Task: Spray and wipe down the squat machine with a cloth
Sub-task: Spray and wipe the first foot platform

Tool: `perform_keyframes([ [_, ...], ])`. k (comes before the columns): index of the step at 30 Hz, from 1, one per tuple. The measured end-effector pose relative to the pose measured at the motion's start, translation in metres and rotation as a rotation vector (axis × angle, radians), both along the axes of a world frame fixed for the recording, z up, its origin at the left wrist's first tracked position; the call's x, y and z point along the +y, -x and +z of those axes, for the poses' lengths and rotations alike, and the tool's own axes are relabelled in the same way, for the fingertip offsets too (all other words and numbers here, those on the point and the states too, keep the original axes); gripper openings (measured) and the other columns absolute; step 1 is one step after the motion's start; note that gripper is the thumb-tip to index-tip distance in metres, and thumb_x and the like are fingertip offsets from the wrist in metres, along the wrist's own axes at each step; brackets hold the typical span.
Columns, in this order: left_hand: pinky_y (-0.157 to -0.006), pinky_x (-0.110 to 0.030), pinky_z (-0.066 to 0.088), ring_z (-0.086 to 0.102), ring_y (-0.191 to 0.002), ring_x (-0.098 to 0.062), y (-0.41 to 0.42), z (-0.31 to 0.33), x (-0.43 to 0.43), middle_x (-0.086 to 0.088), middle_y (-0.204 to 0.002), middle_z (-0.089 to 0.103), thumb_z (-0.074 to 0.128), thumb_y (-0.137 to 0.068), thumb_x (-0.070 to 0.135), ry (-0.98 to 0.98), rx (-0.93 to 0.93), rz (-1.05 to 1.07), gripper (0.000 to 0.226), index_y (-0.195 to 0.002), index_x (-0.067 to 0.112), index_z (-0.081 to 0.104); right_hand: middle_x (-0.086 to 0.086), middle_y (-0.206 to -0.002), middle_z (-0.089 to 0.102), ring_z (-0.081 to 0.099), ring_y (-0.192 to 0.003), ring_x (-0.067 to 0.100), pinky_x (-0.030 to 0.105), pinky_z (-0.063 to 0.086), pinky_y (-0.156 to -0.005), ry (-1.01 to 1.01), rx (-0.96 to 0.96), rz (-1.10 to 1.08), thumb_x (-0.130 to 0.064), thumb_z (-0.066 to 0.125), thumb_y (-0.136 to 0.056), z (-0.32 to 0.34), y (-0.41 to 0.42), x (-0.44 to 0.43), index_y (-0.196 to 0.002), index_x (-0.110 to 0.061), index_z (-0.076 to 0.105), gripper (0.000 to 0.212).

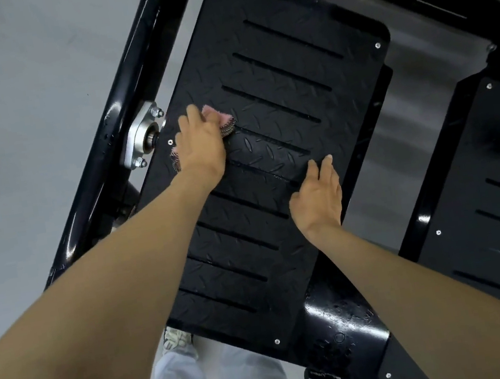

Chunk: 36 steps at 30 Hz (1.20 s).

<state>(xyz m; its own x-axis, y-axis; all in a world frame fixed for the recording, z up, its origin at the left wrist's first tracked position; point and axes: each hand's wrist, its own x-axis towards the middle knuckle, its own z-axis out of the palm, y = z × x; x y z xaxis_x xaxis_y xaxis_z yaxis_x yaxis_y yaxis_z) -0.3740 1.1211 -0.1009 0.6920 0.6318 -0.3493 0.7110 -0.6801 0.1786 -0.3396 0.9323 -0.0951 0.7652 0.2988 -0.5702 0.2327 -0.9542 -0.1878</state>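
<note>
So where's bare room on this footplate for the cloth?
Crowded: middle of the footplate, between the left hand on the pink cloth and the right hand. Bare: the plate above them, and its lower half down to the near edge.

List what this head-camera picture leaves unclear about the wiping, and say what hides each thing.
- The cloth: mostly under the left hand in the head view; only pink edges show.
- The right hand: touching the foot plate or hovering over it, the angle does not show.
- The second plate: cut off by the right edge.
- Foot plate wet or dry: its gloss hides that.
</note>
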Motion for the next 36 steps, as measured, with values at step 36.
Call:
perform_keyframes([
  [36, -0.091, -0.039, 0.045, 0.049, -0.104, -0.033, -0.040, -0.001, 0.023, -0.018, -0.113, 0.050, 0.051, -0.087, -0.009, 0.023, -0.290, 0.038, 0.045, -0.129, 0.006, 0.056, 0.013, -0.158, -0.014, -0.006, -0.147, 0.026, 0.042, 0.003, -0.121, 0.013, -0.001, 0.010, -0.022, 0.038, -0.098, 0.001, -0.027, -0.003, -0.151, -0.006, -0.006, 0.071],
])
